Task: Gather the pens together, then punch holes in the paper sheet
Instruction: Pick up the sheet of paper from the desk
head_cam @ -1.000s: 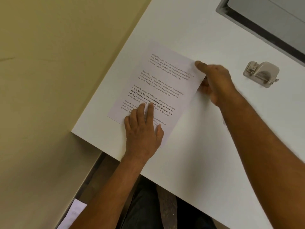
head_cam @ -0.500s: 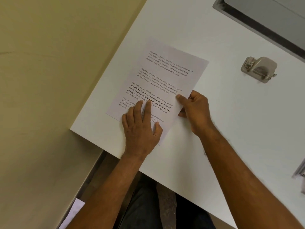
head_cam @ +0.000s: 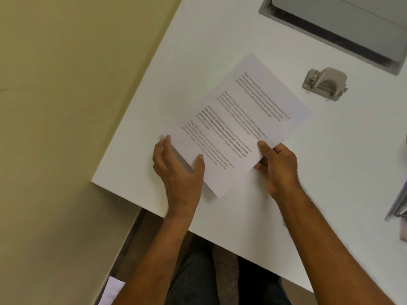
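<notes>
The printed paper sheet [head_cam: 237,126] is raised off the white table [head_cam: 330,172] near its front left corner, casting a shadow beneath its lower edge. My left hand [head_cam: 178,172] holds the sheet's lower left edge, thumb on top and fingers underneath. My right hand [head_cam: 278,167] pinches the lower right edge with the thumb on the printed side. A grey hole punch [head_cam: 324,83] stands on the table just beyond the sheet's far right corner. Blurred pens [head_cam: 398,205] show at the frame's right edge.
A grey recessed panel [head_cam: 341,29] is set into the table at the back right. The table's left edge and front edge run close to my hands, with a beige floor beyond. Another slip of paper [head_cam: 114,289] lies low beside my legs.
The sheet lay flat under my left palm; now both hands grip it and it has risen and shifted right toward the hole punch. My right hand slid down the sheet's right edge.
</notes>
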